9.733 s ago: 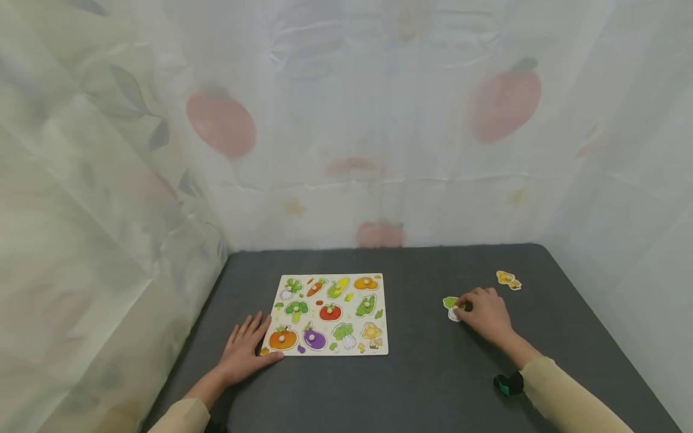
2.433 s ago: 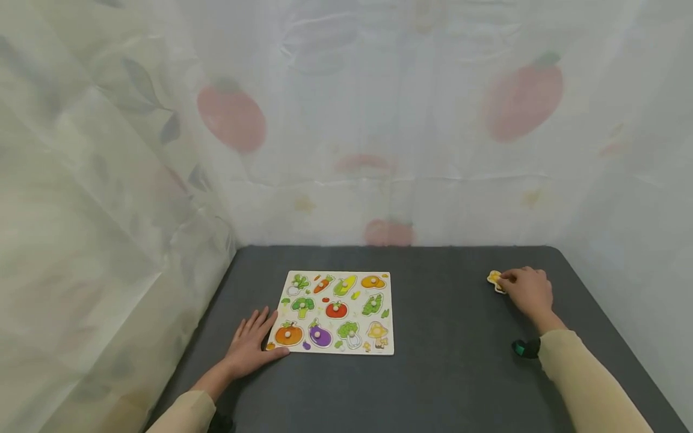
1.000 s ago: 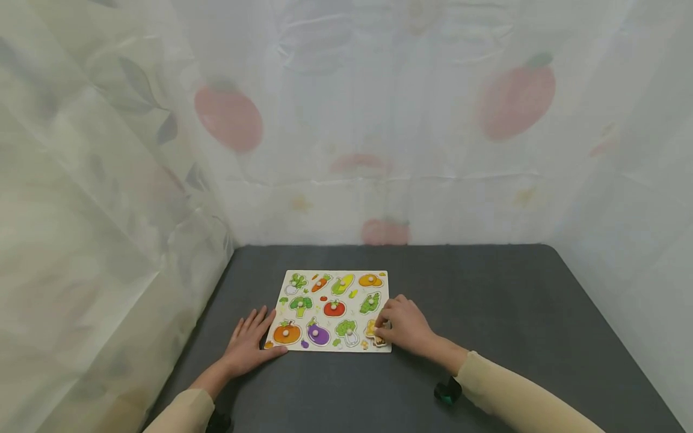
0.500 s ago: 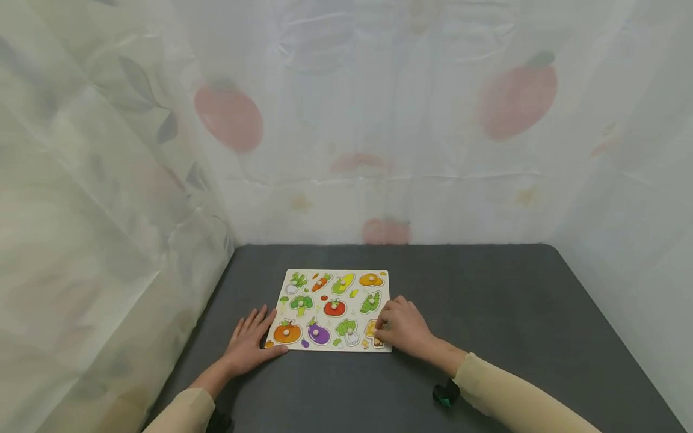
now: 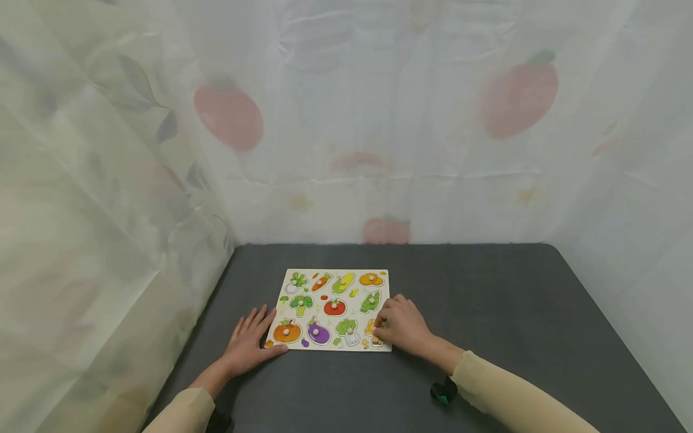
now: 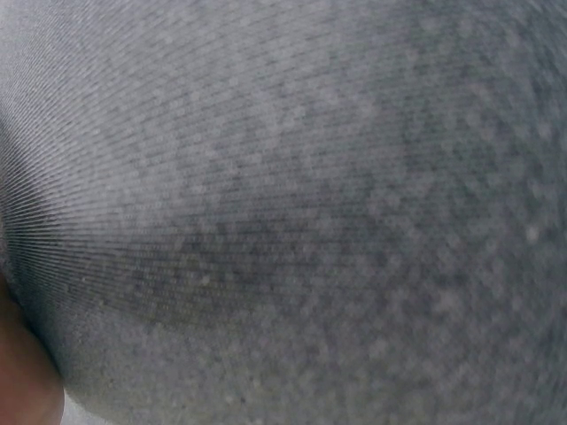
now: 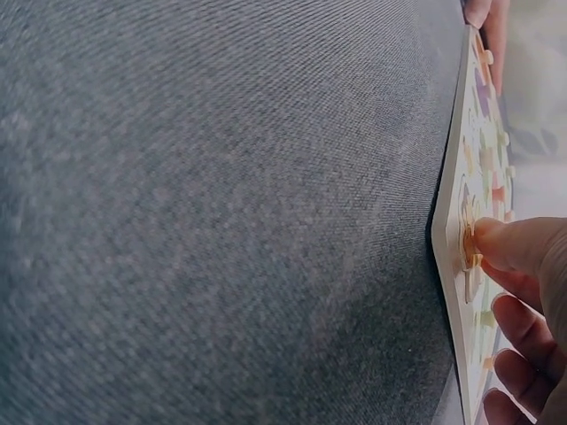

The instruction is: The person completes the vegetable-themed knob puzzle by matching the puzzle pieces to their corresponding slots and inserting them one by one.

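A white wooden vegetable puzzle board [image 5: 354,314] lies flat on the table, its picture pieces fitted with small round knobs. My right hand [image 5: 405,328] pinches the mushroom puzzle piece [image 5: 377,341] between thumb and forefinger at the board's near right corner. The right wrist view shows the thumb [image 7: 509,243] at the piece, which lies against the board, with the other fingers curled below. My left hand [image 5: 250,346] rests with fingers spread at the board's near left corner, thumb along its front edge. Bok choy [image 5: 346,328], eggplant [image 5: 319,334] and pumpkin [image 5: 287,332] pieces sit in the near row.
The dark grey table [image 5: 476,300] extends to both sides of the board. Pale printed curtains [image 5: 444,120] close off the back and sides. A dark band with a green patch [image 5: 444,392] hangs at the right wrist. The left wrist view shows mostly grey tabletop [image 6: 310,195].
The bok choy piece has gone from the table into the board. My right hand then took the mushroom piece from the far right over to the board's near right corner. The left hand stays put.
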{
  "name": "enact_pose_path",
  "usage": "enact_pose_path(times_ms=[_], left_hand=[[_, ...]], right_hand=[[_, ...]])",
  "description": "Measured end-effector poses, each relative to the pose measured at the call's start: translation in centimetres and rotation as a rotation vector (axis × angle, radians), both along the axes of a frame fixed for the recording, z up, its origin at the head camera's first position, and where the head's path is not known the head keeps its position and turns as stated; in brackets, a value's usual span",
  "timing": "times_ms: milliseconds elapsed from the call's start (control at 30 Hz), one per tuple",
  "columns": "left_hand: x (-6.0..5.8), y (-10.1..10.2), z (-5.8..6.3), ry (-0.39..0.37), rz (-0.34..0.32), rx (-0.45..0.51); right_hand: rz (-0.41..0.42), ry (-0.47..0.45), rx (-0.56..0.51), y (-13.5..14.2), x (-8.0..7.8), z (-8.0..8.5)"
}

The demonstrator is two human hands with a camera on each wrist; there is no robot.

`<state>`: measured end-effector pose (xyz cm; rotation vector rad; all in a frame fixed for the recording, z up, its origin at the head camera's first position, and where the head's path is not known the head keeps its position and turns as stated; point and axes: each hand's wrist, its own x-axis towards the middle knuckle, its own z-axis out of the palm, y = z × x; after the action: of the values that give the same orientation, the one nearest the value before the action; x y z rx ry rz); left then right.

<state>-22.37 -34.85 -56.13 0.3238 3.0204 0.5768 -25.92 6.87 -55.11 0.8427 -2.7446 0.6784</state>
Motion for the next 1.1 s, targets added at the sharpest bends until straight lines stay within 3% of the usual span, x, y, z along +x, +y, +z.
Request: enact_pose_path(times_ms=[233,500,867,1000,1100], left_hand=[[0.0,0.1,0.2,-0.014,0.002,0.009],[-0.3,-0.1,-0.3,-0.033,0.001,-0.004],[-0.4,-0.1,-0.3,0.011,-0.027,0.043],[-0.4,-0.1,0.0,-0.02,-0.027,0.019],[-0.3,-0.3,0.5,-0.065,-0.016,0.025]], right_hand=[[0.0,-0.004,0.012,0.1,0.1,0.1],[0.002,-0.019,0.007,0.1,0.2,0.3],[-0.015,-0.034,0.004,0.1,0.3,0.1],[-0.02,-0.062,-0.011,0.9,0.2,0.3],[-0.084,-0.084,-0.042,2.4,0.1,0.6]])
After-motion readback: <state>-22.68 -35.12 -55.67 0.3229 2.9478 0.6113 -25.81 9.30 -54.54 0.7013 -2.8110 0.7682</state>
